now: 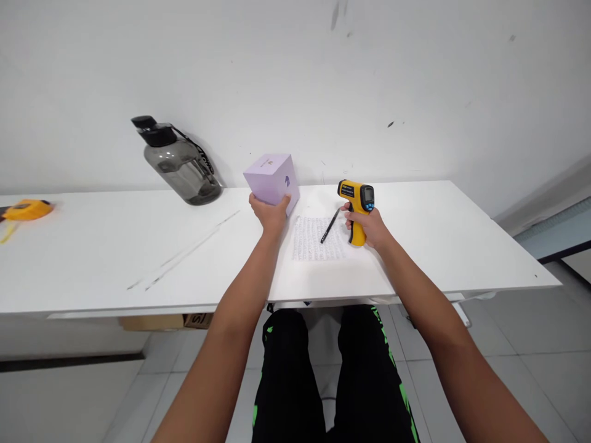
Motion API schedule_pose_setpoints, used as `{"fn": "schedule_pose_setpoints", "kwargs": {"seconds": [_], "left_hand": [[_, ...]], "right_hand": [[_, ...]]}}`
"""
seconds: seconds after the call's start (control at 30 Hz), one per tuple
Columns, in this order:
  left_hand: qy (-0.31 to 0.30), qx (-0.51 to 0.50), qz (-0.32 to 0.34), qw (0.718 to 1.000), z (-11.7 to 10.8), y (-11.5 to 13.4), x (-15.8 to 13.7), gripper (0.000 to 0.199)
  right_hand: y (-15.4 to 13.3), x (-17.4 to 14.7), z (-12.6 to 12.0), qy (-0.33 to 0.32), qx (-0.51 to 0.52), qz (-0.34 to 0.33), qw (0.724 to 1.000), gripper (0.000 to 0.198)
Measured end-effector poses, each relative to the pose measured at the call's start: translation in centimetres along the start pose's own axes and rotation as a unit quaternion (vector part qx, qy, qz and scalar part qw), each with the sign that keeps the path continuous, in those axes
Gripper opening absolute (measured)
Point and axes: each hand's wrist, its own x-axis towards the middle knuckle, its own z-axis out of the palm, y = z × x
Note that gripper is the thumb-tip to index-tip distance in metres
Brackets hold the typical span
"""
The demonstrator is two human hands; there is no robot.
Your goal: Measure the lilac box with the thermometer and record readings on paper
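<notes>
My left hand [271, 214] grips the lower part of a pale purple box [272, 178], thumb on its right side and fingers round its left. In my right hand [369, 226] is a yellow and black infrared thermometer gun [357, 197], held by its handle with the small screen turned toward me. A sheet of bubble wrap [307, 240] lies flat on the table between my hands. On it rests a black pen [330, 226], its upper end close to my right fingertips; whether they touch it I cannot tell.
A grey see-through water bottle [182, 166] with a black lid stands left of the box, near the wall. At the far left lies a yellow and black tape measure [30, 210]. The white table [184, 264] ends just in front of my legs. Below it is a cardboard box [152, 322].
</notes>
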Motion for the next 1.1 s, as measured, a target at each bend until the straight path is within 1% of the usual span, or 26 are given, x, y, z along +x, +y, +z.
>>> {"fn": "schedule_pose_setpoints", "kwargs": {"seconds": [0.1,0.13,0.23,0.33,0.47,0.6,0.8,1.1], "left_hand": [[-0.009,-0.046,-0.036,0.998,-0.3,0.8,-0.5,0.098],[-0.017,-0.059,-0.034,0.998,-0.3,1.2,-0.8,0.096],[-0.057,-0.096,-0.012,0.994,-0.5,2.5,-2.1,0.091],[-0.108,-0.102,0.003,0.989,-0.4,3.2,-3.4,0.089],[-0.158,-0.084,0.03,0.983,-0.4,3.3,-4.7,0.093],[-0.199,-0.092,0.043,0.975,-0.4,3.3,-5.4,0.095],[-0.203,-0.074,0.055,0.975,-0.7,3.7,-5.8,0.094],[-0.211,-0.081,0.062,0.972,-0.8,3.8,-6.1,0.09]], "right_hand": [[-0.1,-0.1,0.3,0.0,-0.002,-0.007,1.0,0.032],[-0.1,-0.2,0.3,-0.002,-0.005,-0.009,1.0,0.032],[0.0,-0.3,0.6,-0.016,-0.01,-0.02,1.0,0.032],[0.2,-0.6,0.9,-0.034,-0.013,-0.032,0.999,0.033],[0.3,-0.9,1.3,-0.046,-0.028,-0.04,0.998,0.035],[0.2,-1.2,1.5,-0.049,-0.04,-0.045,0.997,0.037],[0.1,-1.4,1.4,-0.061,-0.08,-0.049,0.994,0.037],[0.1,-1.7,1.2,-0.105,-0.096,-0.057,0.988,0.035]]}}
